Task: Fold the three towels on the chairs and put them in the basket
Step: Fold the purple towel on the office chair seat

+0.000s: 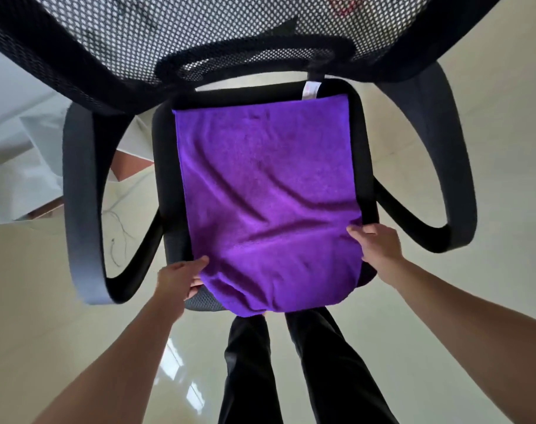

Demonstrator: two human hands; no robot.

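A black office chair [83,191] with a mesh back stands on a pale, glossy floor [490,133], and the person stands right up against its front edge, black trousers [251,362] just below the seat. A purple towel [266,203] covers almost the whole seat. It lies flat with a few soft creases, and its near end droops over the front lip.

Both hands are on that near end. The left hand [176,281] pinches the near-left corner, thumb on top and fingers [196,284] curled beneath. The right hand [378,243] sits a little farther up the right side edge, thumb laid over the cloth. Its other fingers are hidden under the edge, so it looks like a pinch too.

From the fingers the towel stretches straight away towards the backrest, long axis running front to back. Its far edge lies well beyond both hands, beside a small white label [311,90]. Neither hand is clearly nearer. I'd judge the next move is to carry the near edge over to the far one. No basket is in sight.
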